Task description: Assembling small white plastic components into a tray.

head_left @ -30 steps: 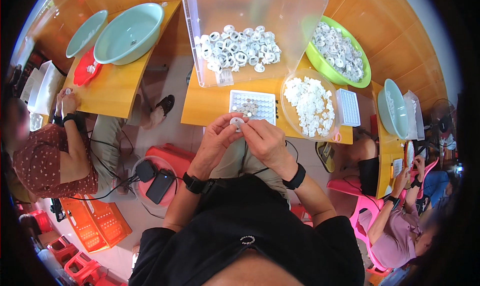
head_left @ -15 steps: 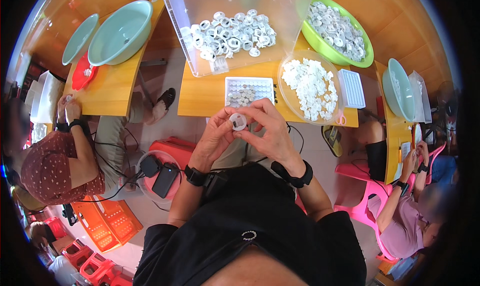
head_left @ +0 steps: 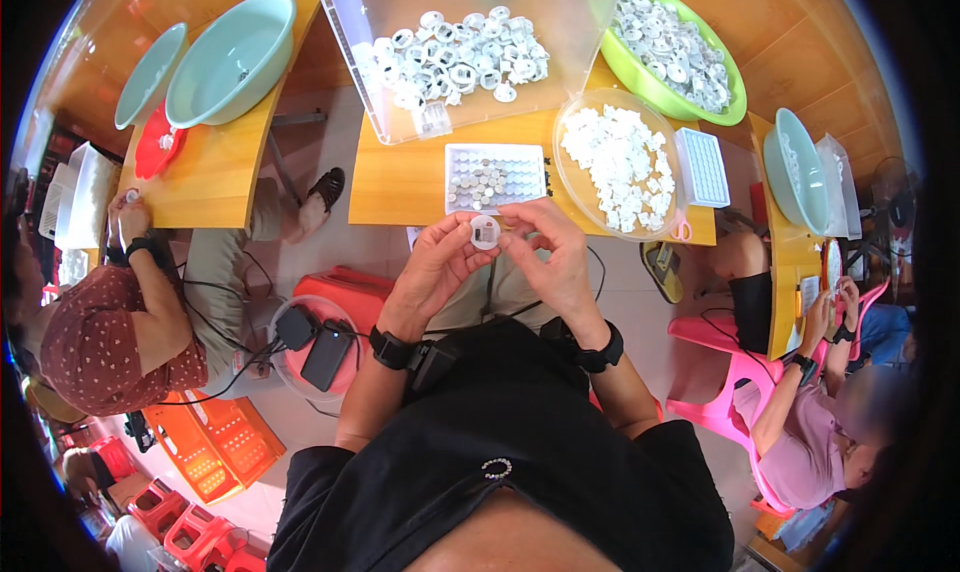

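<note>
A round white plastic part (head_left: 485, 232) with a rectangular recess in its face is pinched between the thumb and fingers of my left hand (head_left: 437, 264). My right hand (head_left: 552, 262) is at its right side, fingers curled, with the thumb and fingertips against the rim. Just beyond my hands, a white ridged tray (head_left: 520, 155) bears several small round silvery pieces (head_left: 487, 180). To its right lies a clear round plate (head_left: 567, 187) heaped with small white plastic pieces (head_left: 620, 162).
A clear bin (head_left: 350, 47) of round white parts stands behind the tray, and a green basin (head_left: 738, 92) of similar parts is at the far right. Beside the plate sit a white slotted tray (head_left: 705, 167) and pink-handled scissors (head_left: 682, 231). People work at both sides.
The round part has moved slightly right and up and turned in my fingers. My right hand has shifted from across its top and lower edge to its right side.
</note>
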`<act>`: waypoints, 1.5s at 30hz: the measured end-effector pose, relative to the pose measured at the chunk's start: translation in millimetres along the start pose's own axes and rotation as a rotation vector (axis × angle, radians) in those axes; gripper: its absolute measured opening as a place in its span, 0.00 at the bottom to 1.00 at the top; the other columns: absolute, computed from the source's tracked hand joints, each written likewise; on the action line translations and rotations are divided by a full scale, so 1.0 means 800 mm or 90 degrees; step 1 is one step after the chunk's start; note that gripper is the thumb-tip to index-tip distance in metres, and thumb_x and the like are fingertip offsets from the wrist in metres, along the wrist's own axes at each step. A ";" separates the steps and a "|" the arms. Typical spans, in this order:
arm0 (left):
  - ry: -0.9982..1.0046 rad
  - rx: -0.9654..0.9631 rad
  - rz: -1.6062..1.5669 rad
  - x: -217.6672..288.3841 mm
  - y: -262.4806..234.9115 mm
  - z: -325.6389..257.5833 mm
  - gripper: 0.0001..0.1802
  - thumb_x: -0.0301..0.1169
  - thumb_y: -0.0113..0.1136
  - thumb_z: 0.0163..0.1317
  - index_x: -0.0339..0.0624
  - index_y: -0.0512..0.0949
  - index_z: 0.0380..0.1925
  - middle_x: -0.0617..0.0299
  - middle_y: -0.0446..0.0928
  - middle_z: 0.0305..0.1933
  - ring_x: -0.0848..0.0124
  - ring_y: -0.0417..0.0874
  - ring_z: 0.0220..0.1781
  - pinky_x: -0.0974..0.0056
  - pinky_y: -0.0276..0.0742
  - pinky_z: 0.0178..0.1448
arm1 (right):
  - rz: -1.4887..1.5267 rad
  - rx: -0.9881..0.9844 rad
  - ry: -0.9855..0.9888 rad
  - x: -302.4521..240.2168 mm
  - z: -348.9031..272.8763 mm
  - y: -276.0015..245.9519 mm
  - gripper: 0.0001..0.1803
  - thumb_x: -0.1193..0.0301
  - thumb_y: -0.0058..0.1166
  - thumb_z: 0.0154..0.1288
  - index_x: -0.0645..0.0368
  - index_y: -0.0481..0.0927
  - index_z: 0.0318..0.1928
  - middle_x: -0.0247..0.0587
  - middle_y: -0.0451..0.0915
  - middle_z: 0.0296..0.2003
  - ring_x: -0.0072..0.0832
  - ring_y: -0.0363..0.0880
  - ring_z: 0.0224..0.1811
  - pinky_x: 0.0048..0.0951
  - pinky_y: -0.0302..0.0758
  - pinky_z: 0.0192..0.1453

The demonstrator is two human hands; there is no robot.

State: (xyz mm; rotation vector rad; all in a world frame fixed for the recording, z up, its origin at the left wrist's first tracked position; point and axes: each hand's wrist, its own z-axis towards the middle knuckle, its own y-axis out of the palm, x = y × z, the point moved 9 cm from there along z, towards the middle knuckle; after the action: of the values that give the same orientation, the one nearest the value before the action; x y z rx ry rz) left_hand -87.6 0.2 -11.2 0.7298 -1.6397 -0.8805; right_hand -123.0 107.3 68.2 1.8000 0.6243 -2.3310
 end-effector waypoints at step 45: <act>-0.125 -0.157 0.127 -0.030 0.133 0.038 0.19 0.39 0.53 0.64 0.33 0.71 0.45 0.50 0.78 0.41 0.71 0.81 0.36 0.71 0.78 0.41 | 0.014 0.235 0.090 0.043 -0.062 -0.105 0.07 0.80 0.52 0.59 0.64 0.80 0.38 0.34 0.77 0.28 0.16 0.73 0.26 0.18 0.68 0.27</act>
State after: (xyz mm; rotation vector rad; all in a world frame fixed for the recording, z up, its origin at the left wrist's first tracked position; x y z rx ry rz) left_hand -114.2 82.7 62.1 0.3122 -1.7031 -1.0111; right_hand -117.3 208.2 45.9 2.1243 0.1928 -2.4459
